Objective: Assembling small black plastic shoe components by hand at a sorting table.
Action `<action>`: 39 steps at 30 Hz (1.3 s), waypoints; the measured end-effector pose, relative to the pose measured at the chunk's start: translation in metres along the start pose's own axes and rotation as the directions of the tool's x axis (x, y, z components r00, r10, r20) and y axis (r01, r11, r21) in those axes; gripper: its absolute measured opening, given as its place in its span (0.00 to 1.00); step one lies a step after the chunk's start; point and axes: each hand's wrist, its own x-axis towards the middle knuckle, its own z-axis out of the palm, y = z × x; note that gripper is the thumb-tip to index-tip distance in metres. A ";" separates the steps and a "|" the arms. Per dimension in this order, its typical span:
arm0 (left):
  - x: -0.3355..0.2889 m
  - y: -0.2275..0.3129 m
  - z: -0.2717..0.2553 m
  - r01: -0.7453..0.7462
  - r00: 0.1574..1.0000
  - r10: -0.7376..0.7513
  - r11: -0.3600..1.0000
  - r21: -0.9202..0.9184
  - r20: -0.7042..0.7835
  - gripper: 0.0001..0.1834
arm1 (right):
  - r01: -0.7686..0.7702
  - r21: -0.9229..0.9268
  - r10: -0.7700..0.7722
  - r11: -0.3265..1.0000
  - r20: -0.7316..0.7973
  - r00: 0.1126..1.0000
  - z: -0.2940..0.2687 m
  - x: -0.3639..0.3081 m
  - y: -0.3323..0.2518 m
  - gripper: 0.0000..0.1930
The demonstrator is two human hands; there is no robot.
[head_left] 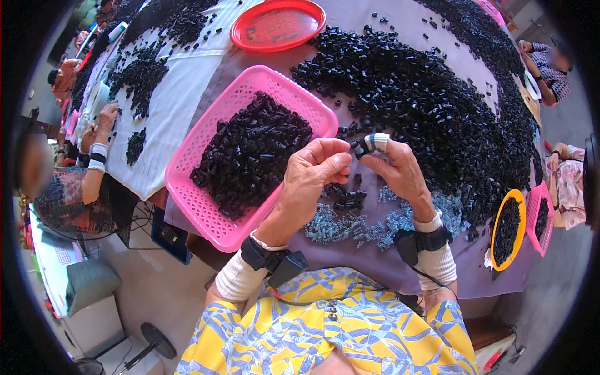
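Single head-worn fisheye, steeply downward, close above the table (387,19).

Bright, even daylight with soft, faint shadows. Strong fisheye bending toward a black rim. Centre sharp; edges smear. Slight sheen on the red tray (278,25).

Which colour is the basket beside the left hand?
Pink basket, best in the head view.

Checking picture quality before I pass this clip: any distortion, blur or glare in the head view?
Head view: strong fisheye bending, black rim all round; the table edge curves. Lighting is bright and even, with mild sheen on the red plate. Left hand, right hand and the pink basket are sharp; people near the rim are smeared and soft.
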 end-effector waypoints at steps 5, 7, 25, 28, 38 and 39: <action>0.004 0.000 0.008 -0.044 0.998 0.041 0.997 0.069 0.050 0.13 | 0.034 0.033 -0.034 0.999 0.002 0.999 -0.007 0.004 -0.013 0.10; 0.004 0.004 0.009 -0.030 0.998 0.023 0.989 0.146 0.051 0.13 | 0.333 -0.212 -0.329 0.919 0.054 0.943 -0.011 0.011 -0.016 0.07; 0.014 0.005 -0.001 0.014 0.994 0.004 0.985 -0.170 0.110 0.13 | 0.228 -0.533 -0.156 0.815 0.177 0.972 -0.025 -0.010 0.016 0.07; 0.014 0.007 -0.006 0.007 0.997 0.006 0.984 -0.177 0.072 0.13 | 0.222 -0.597 -0.116 0.771 0.210 0.971 -0.028 -0.016 0.016 0.06; 0.011 0.010 -0.011 0.008 0.997 0.006 0.983 -0.182 0.076 0.14 | 0.342 -0.613 -0.106 0.713 0.388 0.915 0.000 -0.047 0.014 0.05; 0.012 0.011 -0.011 0.016 0.997 -0.003 0.984 -0.180 0.072 0.14 | 0.342 -0.613 -0.106 0.712 0.387 0.916 0.000 -0.040 0.015 0.05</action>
